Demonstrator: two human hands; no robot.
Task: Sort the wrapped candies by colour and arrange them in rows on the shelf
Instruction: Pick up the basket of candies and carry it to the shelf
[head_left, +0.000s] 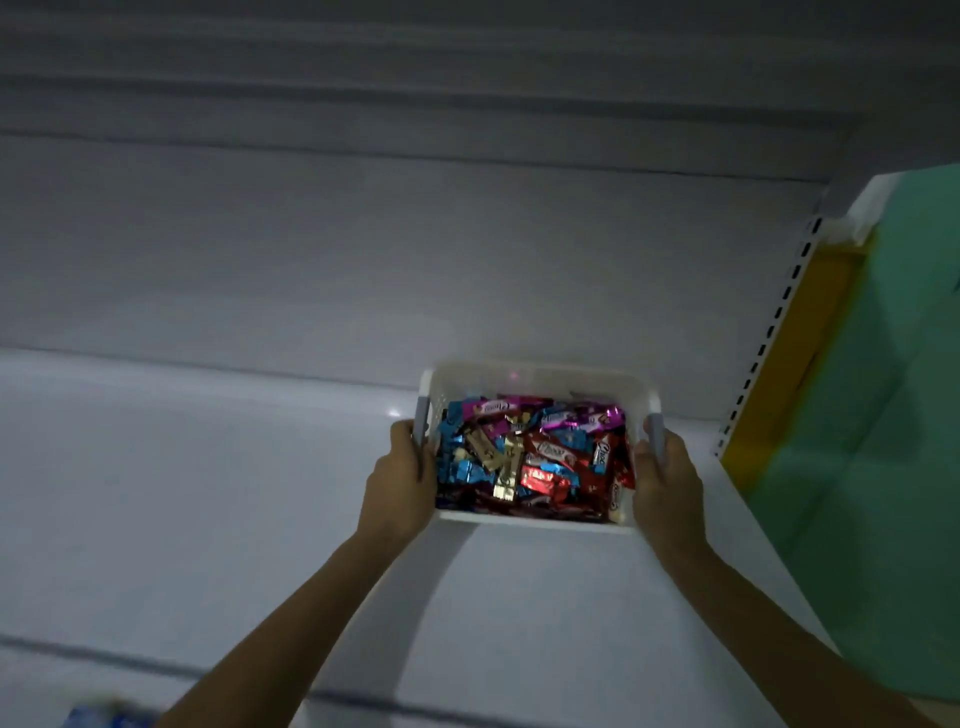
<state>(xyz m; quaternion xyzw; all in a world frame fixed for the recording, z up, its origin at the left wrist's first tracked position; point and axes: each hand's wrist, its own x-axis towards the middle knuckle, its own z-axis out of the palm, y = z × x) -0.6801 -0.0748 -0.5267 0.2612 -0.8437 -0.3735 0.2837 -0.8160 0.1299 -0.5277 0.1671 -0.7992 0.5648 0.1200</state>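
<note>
basket: long axis runs left to right, between both hands.
left hand: fingers curled round the basket's left end.
right hand: grips the right end likewise.
candies: blue, pink, red and gold, mixed inside the basket.
shelf: mostly to the basket's left, nearer the left hand; in this dim light, resting or hovering is unclear.

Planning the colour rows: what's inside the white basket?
Mixed wrapped candies fill the basket: blue, pink, red and gold. Lower layers and the floor are covered.

1 head-worn view, forward and down, near the shelf
</note>
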